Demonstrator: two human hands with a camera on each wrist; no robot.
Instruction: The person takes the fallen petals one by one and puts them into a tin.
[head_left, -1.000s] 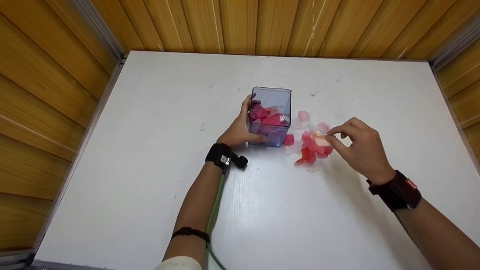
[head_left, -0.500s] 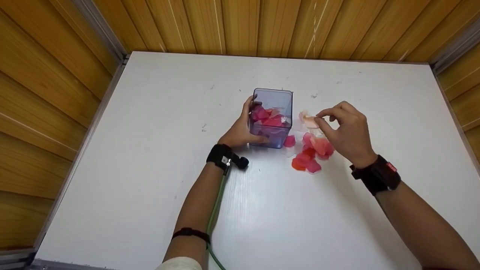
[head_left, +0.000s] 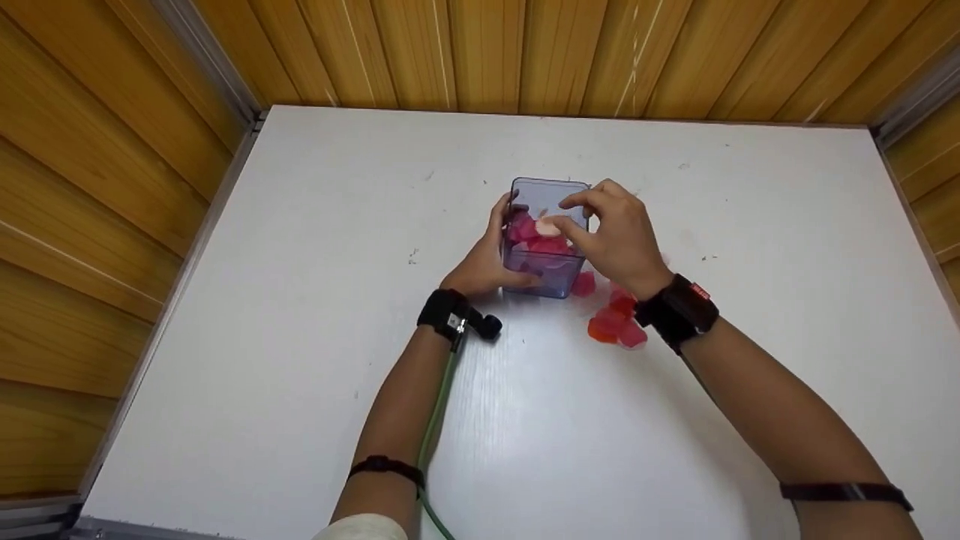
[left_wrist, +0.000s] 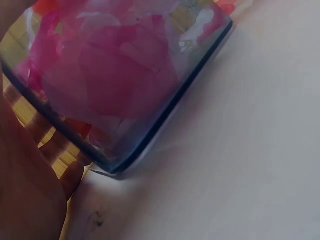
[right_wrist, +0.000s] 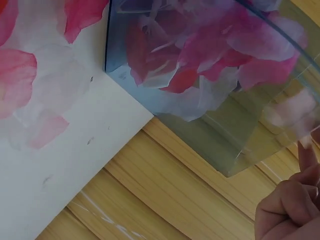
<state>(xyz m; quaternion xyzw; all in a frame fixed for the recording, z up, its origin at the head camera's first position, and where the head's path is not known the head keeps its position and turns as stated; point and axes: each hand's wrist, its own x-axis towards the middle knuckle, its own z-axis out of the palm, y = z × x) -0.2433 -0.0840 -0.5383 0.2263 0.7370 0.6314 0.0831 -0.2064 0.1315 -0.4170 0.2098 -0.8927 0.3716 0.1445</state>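
My left hand (head_left: 480, 259) grips a clear bluish plastic box (head_left: 544, 285) from its left side, thumb across the near wall and fingers round the far side. Pink, red and pale artificial petals (head_left: 547, 245) lie inside it, pressed against the wall in the left wrist view. Above the open top is my right hand (head_left: 619, 232), its thumb and index finger parted. A pale peach petal (head_left: 547, 226) shows just under the thumb tip; in the right wrist view this petal (right_wrist: 295, 111) is blurred, near the fingertips of the right hand (right_wrist: 287, 207).
Loose petals (head_left: 619, 328) in pink, red and orange lie on the white table (head_left: 375, 247) right of the box, partly hidden under the right wrist. Wood-patterned panels (head_left: 480, 56) stand behind the table. A green cable (head_left: 435, 427) runs along the left forearm.
My right hand has carried the peach petal left from the loose petals to the box opening, and its pinching fingers have parted. The left hand still holds the box in place.
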